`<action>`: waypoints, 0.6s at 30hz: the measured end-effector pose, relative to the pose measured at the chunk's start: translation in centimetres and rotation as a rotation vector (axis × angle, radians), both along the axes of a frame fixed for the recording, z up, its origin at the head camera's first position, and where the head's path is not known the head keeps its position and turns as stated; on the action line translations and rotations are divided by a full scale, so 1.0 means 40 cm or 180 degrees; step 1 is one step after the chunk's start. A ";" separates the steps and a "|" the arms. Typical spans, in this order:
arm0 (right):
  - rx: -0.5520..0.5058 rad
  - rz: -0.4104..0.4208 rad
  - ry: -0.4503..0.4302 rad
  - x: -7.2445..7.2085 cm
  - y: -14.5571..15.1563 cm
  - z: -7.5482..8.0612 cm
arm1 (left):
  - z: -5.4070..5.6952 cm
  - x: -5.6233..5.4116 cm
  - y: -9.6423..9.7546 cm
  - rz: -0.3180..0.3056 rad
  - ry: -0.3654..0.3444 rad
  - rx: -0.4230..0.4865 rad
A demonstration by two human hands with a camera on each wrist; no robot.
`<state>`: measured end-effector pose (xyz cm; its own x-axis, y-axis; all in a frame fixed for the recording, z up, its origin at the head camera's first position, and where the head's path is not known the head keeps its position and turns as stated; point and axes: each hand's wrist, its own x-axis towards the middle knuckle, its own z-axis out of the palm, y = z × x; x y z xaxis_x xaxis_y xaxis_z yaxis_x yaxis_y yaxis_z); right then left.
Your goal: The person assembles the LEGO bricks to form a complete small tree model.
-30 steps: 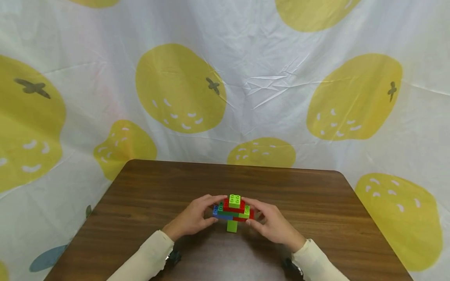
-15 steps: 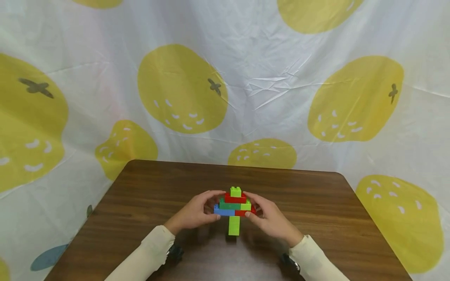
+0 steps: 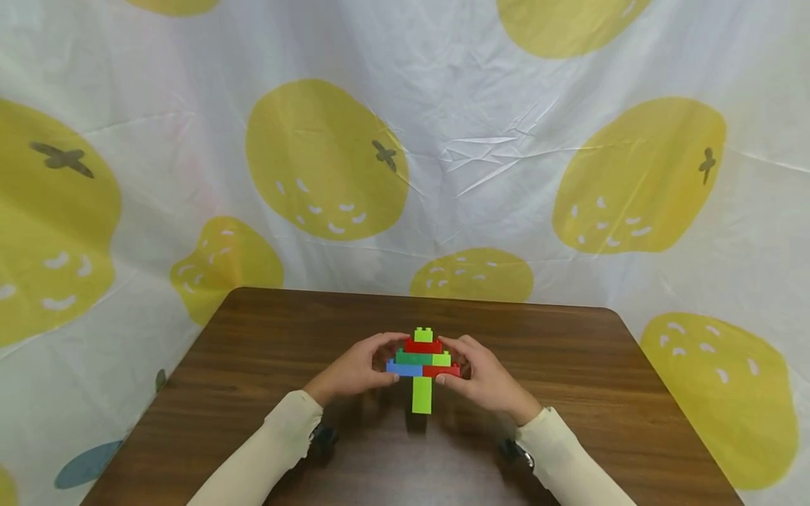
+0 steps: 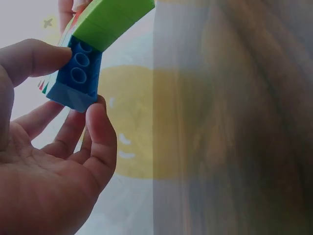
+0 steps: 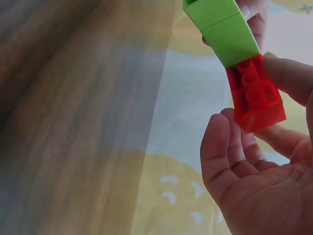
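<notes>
Both hands hold a tree-shaped build of toy building bricks, raised over the table with a front side facing the head camera. Its lowest wide row joins a blue brick (image 3: 405, 369) and a red brick (image 3: 441, 370). Above sit a dark green brick (image 3: 413, 358) with a lime one beside it, a shorter red brick (image 3: 422, 346), and a small lime brick (image 3: 423, 336) on top. A lime stem (image 3: 422, 396) hangs below the middle. The left hand (image 3: 351, 367) grips the blue end (image 4: 78, 73), thumb at its underside. At the red end (image 5: 254, 93), the right hand (image 3: 490, 372) grips likewise.
The brown wood-grain table (image 3: 285, 323) spreads beneath the hands, its far corners rounded. Behind and around it hangs a white cloth (image 3: 468, 190) printed with yellow fruit. Dark straps with devices sit at both wrists, under cream sleeves (image 3: 266, 450).
The build has been lifted and tipped upright: its top studs faced the camera before, and now its front side and full stem show. Both hands rose with it, keeping their grip.
</notes>
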<state>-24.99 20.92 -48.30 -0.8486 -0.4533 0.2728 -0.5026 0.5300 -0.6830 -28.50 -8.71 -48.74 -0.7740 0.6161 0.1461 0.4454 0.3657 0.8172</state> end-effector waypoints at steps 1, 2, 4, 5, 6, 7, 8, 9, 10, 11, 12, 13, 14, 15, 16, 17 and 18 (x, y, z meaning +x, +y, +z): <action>-0.0005 0.0005 -0.0030 -0.006 0.000 0.000 | 0.001 -0.006 0.000 -0.0004 -0.0023 -0.0004; 0.0003 0.0008 -0.0047 -0.013 0.000 0.001 | 0.002 -0.013 0.000 -0.0008 -0.0042 -0.0008; 0.0004 0.0016 -0.0080 -0.027 0.001 0.000 | 0.001 -0.028 0.001 -0.0022 -0.0078 -0.0023; 0.0011 0.0021 -0.0088 -0.035 0.001 -0.001 | -0.001 -0.037 0.001 -0.0029 -0.0101 -0.0032; 0.0018 0.0029 -0.0098 -0.043 0.002 -0.003 | -0.003 -0.046 0.001 -0.0032 -0.0118 -0.0040; 0.0028 0.0038 -0.0104 -0.051 0.002 -0.005 | -0.006 -0.055 0.001 -0.0031 -0.0135 -0.0048; 0.0032 0.0043 -0.0116 -0.059 0.003 -0.007 | -0.008 -0.063 0.001 -0.0027 -0.0172 -0.0047; 0.0036 0.0043 -0.0149 -0.067 0.003 -0.010 | -0.011 -0.071 0.001 -0.0013 -0.0209 -0.0052; 0.0045 0.0044 -0.0168 -0.076 0.003 -0.012 | -0.015 -0.079 0.001 -0.0001 -0.0244 -0.0057; 0.0066 0.0032 -0.0196 -0.084 0.004 -0.016 | -0.019 -0.087 0.000 0.0009 -0.0277 -0.0055; 0.0073 0.0023 -0.0235 -0.092 0.004 -0.019 | -0.023 -0.095 0.000 0.0010 -0.0307 -0.0052; 0.0083 0.0018 -0.0270 -0.100 0.005 -0.023 | -0.025 -0.101 0.000 0.0017 -0.0342 -0.0044; 0.0085 0.0015 -0.0312 -0.108 0.005 -0.026 | -0.027 -0.108 0.001 0.0022 -0.0366 -0.0037; 0.0090 0.0014 -0.0351 -0.116 0.005 -0.029 | -0.030 -0.113 0.002 0.0025 -0.0378 -0.0036; 0.0090 0.0015 -0.0384 -0.123 0.005 -0.032 | -0.032 -0.119 0.002 0.0029 -0.0397 -0.0042; 0.0094 0.0019 -0.0422 -0.129 0.006 -0.034 | -0.033 -0.124 0.003 0.0036 -0.0416 -0.0052; 0.0095 0.0045 -0.0438 -0.136 0.006 -0.036 | -0.034 -0.128 0.004 0.0036 -0.0444 -0.0060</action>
